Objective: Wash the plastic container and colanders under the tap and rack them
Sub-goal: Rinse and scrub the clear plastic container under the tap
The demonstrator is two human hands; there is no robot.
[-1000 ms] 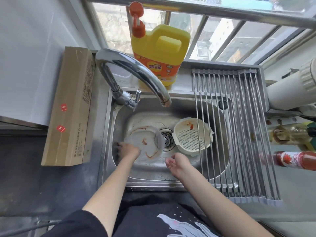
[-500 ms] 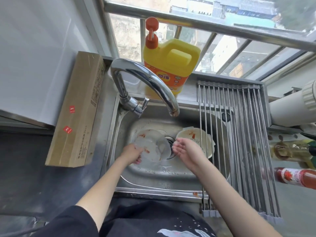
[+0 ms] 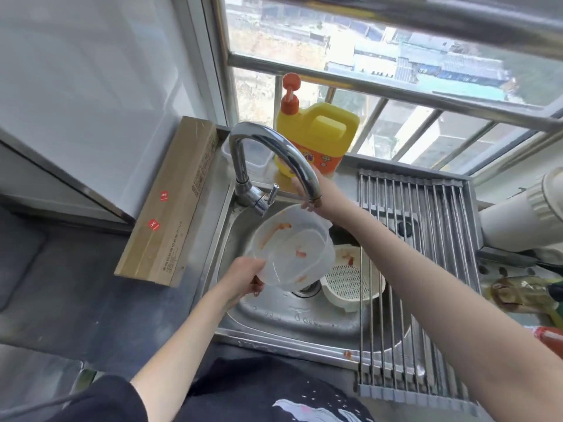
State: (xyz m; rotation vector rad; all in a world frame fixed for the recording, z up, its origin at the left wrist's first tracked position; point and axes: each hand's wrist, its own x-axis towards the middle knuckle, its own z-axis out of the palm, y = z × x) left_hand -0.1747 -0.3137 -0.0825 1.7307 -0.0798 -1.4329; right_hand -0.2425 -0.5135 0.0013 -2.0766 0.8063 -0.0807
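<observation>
Gripped at its near rim by the left hand point(image 3: 243, 277): plastic container point(image 3: 289, 248), translucent, red sauce smears inside; held tilted above the sink point(image 3: 274, 318), clear of the basin floor, just below the spout of the tap point(image 3: 274, 153)

Right hand point(image 3: 307, 193): reaching past the spout toward the tap; partly hidden behind the spout, so whether it grasps anything cannot be told. No water visibly running

Colander point(image 3: 350, 284): cream plastic, resting in the basin beside the drain point(image 3: 304, 290), partly under the rack bars, red residue on its rim; unwashed by the look of it. Only one colander can be made out

Rack point(image 3: 426, 239): roll-up steel bars across the right part of the sink, nothing on it

Surrounds: yellow detergent jug point(image 3: 316, 138) with orange pump, behind the tap on the sill; cardboard box point(image 3: 170, 202) on the counter at left; sauce bottles point(image 3: 524, 293) at right edge

Risks, as judged:
- One-handed hold at the rim; a sudden strong stream could twist the container loose and drop it onto the colander
- Tilted bowl under the spout is likely to throw spray toward the cardboard box, which would soak
- Greasy residue makes a wet rim slippery; grip may slide
- Reaching arm passes close to the jug; a knock could tip it into the basin
</observation>
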